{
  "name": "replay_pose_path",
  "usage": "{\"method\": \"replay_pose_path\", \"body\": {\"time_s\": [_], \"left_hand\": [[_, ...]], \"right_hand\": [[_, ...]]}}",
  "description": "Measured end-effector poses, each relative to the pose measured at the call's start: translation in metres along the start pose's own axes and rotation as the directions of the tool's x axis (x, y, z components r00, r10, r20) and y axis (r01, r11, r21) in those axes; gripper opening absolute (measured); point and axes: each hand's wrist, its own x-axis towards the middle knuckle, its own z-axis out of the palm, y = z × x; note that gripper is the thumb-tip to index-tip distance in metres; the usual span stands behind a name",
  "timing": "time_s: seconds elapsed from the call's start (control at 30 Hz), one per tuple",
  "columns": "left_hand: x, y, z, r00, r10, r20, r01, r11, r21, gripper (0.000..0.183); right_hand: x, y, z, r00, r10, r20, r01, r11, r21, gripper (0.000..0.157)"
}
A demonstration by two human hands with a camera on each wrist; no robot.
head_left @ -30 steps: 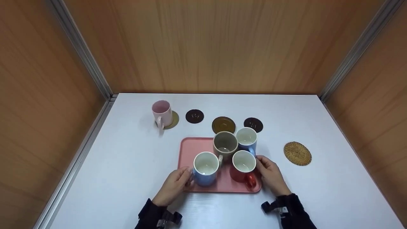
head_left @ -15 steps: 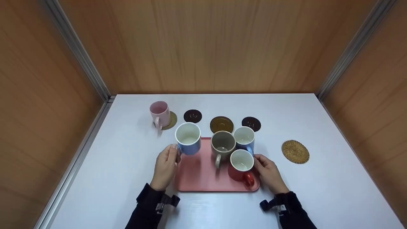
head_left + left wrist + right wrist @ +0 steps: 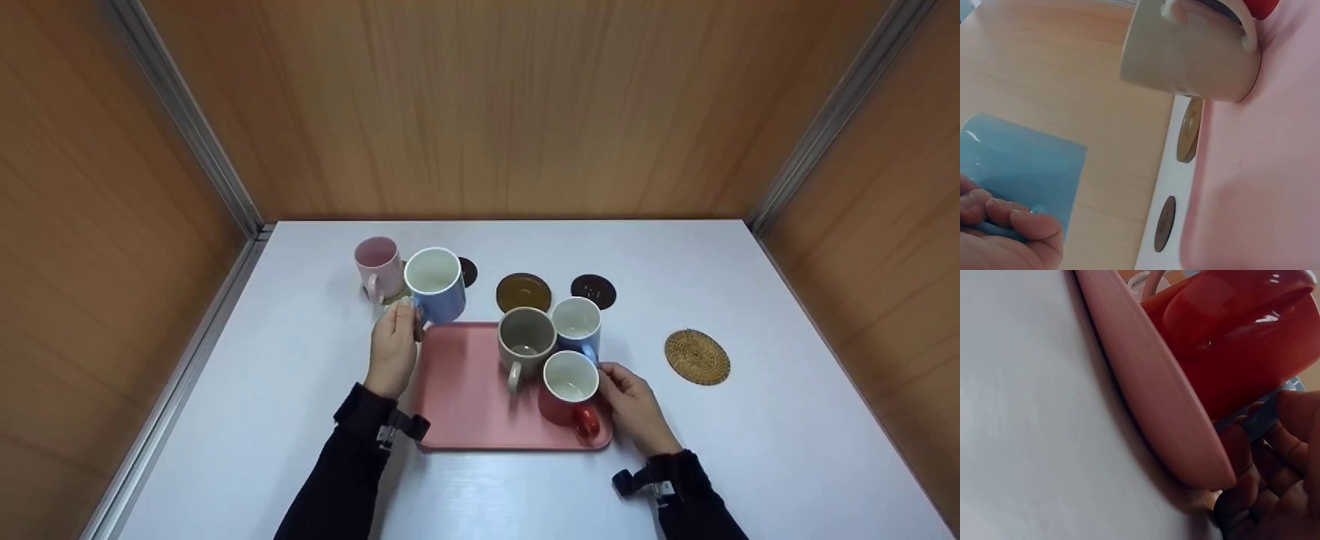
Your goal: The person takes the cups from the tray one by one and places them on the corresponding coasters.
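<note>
My left hand (image 3: 394, 349) grips the handle of a light blue mug (image 3: 444, 304), held upright in the air over the far-left edge of the pink tray (image 3: 457, 412). In the left wrist view its fingers (image 3: 1033, 225) curl round that handle. My right hand (image 3: 637, 409) is at the tray's right side. The right wrist view shows its thumb and fingers pinching the blue handle (image 3: 1264, 417) of a second blue mug (image 3: 589, 343), which stands mostly behind the red mug (image 3: 561, 409). A grey mug (image 3: 525, 364) stands on the tray, touching or very near both.
A pink mug (image 3: 379, 268) stands at the back left, partly over an olive coaster mostly hidden. Behind the tray lie a dark coaster (image 3: 469, 271), half covered by the raised mug, a brown coaster (image 3: 523, 292) and another dark coaster (image 3: 594, 289). A woven coaster (image 3: 697, 358) lies right.
My left hand has lifted the light blue mug from the tray's front left and carried it away from me to above the far edge. The right hand has stayed in place.
</note>
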Motion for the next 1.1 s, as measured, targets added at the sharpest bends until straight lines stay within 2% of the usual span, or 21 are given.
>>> {"method": "replay_pose_path", "body": {"time_s": [0.23,0.37,0.57,0.8,1.1], "left_hand": [[0.048,-0.026,0.024,0.999,-0.028,-0.016,0.029,0.999,0.021,0.039],[0.07,-0.038,0.034,0.999,-0.014,-0.03,0.018,0.992,0.126,0.04],[0.093,-0.05,0.047,0.995,0.034,-0.089,-0.006,0.955,0.296,0.037],[0.103,-0.058,0.052,0.986,-0.016,-0.166,0.069,0.946,0.316,0.035],[0.103,-0.064,0.057,0.985,-0.022,-0.169,0.078,0.939,0.334,0.036]], "right_hand": [[0.0,0.002,0.001,1.0,0.01,-0.007,-0.009,1.0,0.02,0.024],[0.0,0.002,0.002,1.0,0.018,-0.003,-0.017,0.999,0.037,0.023],[0.0,0.001,0.002,1.0,0.02,-0.013,-0.019,1.0,0.023,0.023],[-0.006,0.0,0.002,1.0,0.013,-0.001,-0.013,1.0,0.027,0.022],[-0.009,0.0,0.003,1.0,0.014,-0.002,-0.013,1.0,0.017,0.021]]}}
